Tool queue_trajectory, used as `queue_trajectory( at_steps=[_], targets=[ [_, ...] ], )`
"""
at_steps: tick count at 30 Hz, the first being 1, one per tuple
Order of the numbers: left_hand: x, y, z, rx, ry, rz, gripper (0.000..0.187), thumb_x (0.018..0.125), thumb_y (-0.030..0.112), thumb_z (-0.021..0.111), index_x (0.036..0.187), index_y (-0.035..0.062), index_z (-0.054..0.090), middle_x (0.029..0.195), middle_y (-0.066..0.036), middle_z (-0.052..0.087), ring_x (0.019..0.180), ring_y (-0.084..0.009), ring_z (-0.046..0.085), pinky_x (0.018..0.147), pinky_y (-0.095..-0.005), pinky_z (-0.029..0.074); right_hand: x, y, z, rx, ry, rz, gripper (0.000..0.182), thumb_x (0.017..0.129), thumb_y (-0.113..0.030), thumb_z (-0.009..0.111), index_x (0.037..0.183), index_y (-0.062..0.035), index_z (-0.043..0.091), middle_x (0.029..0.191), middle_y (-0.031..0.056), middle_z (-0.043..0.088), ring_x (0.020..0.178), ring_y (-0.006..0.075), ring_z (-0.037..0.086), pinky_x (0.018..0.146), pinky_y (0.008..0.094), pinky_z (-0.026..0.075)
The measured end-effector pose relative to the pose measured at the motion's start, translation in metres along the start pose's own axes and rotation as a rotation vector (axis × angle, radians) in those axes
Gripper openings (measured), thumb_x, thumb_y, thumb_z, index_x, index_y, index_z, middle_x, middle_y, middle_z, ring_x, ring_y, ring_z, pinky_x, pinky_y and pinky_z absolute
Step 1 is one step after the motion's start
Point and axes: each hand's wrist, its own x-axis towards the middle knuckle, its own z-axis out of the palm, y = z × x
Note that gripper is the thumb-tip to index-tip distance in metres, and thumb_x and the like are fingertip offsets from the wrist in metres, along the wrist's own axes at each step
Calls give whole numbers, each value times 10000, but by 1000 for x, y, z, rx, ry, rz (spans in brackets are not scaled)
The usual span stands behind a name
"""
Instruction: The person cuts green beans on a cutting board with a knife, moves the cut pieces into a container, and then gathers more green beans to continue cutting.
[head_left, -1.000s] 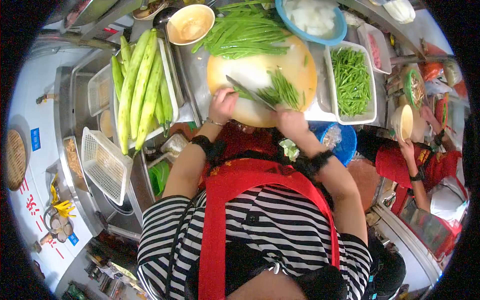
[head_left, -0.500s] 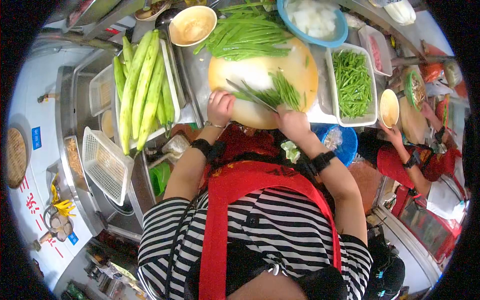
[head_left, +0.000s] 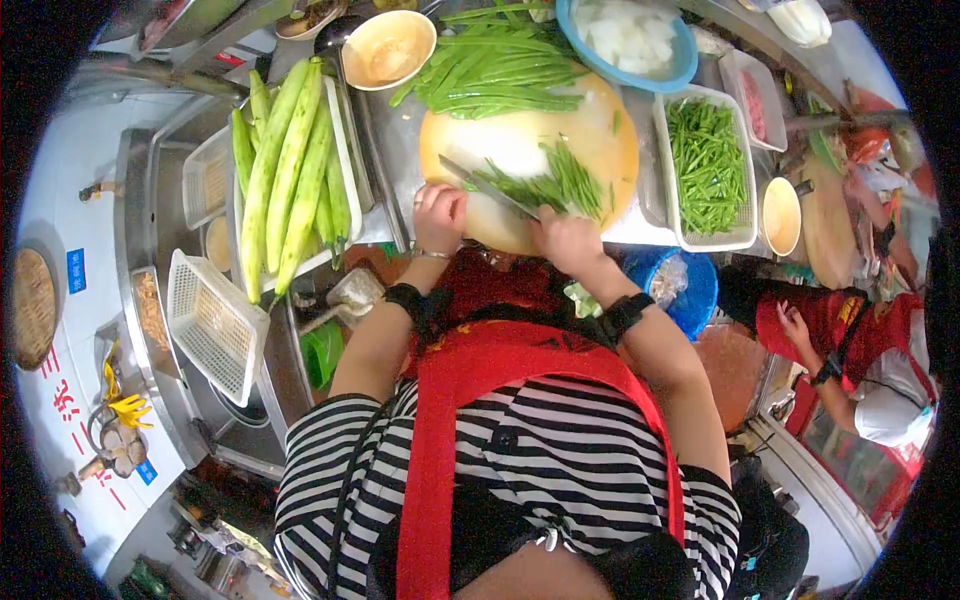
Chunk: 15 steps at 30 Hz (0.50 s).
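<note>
My right hand (head_left: 568, 242) grips the handle of a kitchen knife (head_left: 490, 188), whose blade points up and left across the round cutting board (head_left: 615, 120). Cut green bean pieces (head_left: 565, 185) lie along the far side of the blade, some touching it. At the board's near left edge my left hand (head_left: 438, 215) is curled closed near the knife's tip, with nothing visible in it. Whole green beans (head_left: 490, 70) are piled across the back of the board. To the right, a white basket (head_left: 748, 235) holds more cut green beans (head_left: 705, 165).
Long green gourds (head_left: 275, 165) fill a basket on the left, above an empty white basket (head_left: 215, 325). A tan bowl (head_left: 388, 48) and a blue bowl (head_left: 685, 72) of white pieces stand behind. A blue bucket (head_left: 690, 305) sits below right. A co-worker (head_left: 840, 340) is at far right.
My right hand and the knife have shifted slightly left along the cut beans. My left hand stays nearly in place. The co-worker's hand has left the small tan bowl and moved down.
</note>
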Motion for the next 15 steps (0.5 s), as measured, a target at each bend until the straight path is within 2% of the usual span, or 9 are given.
queue_trajectory(
  at_steps=[1, 3, 4, 5, 6, 10, 12, 13, 15],
  targets=[
    [-4, 2, 1, -3, -3, 4, 73, 716, 124, 625, 760, 66, 615, 829, -90, 594, 832, -298, 541, 805, -398, 418, -4, 2, -9, 1, 1, 5, 272, 851, -329, 510, 781, -67, 503, 576, 164, 581, 537, 320, 601, 470, 422, 476],
    [-6, 6, 7, -103, -80, -214, 286, 742, 242, 635, 957, 57, 597, 1043, -158, 565, 1006, -337, 501, 896, -436, 372, -15, 17, -25, 218, 41, 58, 247, 856, -308, 465, 895, -70, 519, 659, 205, 603, 630, 379, 609, 546, 473, 487],
    [-5, 15, 10, -106, -82, -215, 286, 742, 242, 635, 957, 57, 597, 1043, -158, 565, 1006, -337, 501, 896, -436, 372, -23, 27, -24, 218, 25, 207, 277, 855, -341, 467, 913, -74, 517, 660, 219, 596, 627, 398, 598, 555, 486, 482],
    [-5, 26, 17, -57, -114, -210, 427, 744, 315, 633, 1070, 56, 538, 1157, -195, 483, 1097, -362, 431, 944, -465, 320, -31, 39, -25, 194, 10, 328, 304, 859, -357, 468, 919, -62, 514, 668, 223, 597, 619, 396, 597, 560, 490, 479],
    [-4, 39, 23, -9, -147, -206, 571, 745, 388, 631, 1183, 55, 479, 1271, -232, 402, 1187, -387, 361, 992, -493, 267, -41, 58, -20, 234, 88, 333, 296, 866, -342, 465, 951, -62, 515, 673, 232, 594, 618, 397, 597, 555, 493, 478],
    [6, 84, 62, -13, -302, -262, 757, 726, 495, 621, 1291, 59, 368, 1366, -259, 254, 1273, -407, 222, 1034, -530, 171, -68, 110, -10, 390, 212, 507, 323, 878, -340, 470, 967, -41, 552, 703, 240, 593, 655, 394, 595, 545, 486, 462],
    [16, 102, 82, 26, -229, -230, 721, 703, 440, 665, 1261, 64, 408, 1335, -271, 288, 1223, -450, 273, 1021, -517, 214, -75, 115, -11, 867, -54, 785, 332, 871, -322, 505, 969, -11, 571, 646, 198, 595, 567, 329, 601, 509, 427, 459],
    [23, 108, 90, 19, -239, -223, 721, 703, 440, 665, 1261, 64, 408, 1335, -271, 288, 1223, -450, 273, 1021, -517, 214, -77, 112, -11, 869, -49, 799, 332, 871, -322, 505, 969, -11, 571, 646, 198, 595, 567, 329, 601, 509, 427, 459],
    [36, 118, 103, -23, -258, -164, 740, 689, 462, 669, 1265, 76, 410, 1343, -263, 276, 1211, -458, 276, 1016, -521, 222, -76, 96, -6, 1019, 19, 754, 276, 866, -244, 531, 914, 21, 591, 544, 94, 536, 427, 153, 517, 440, 308, 422]
  ],
)
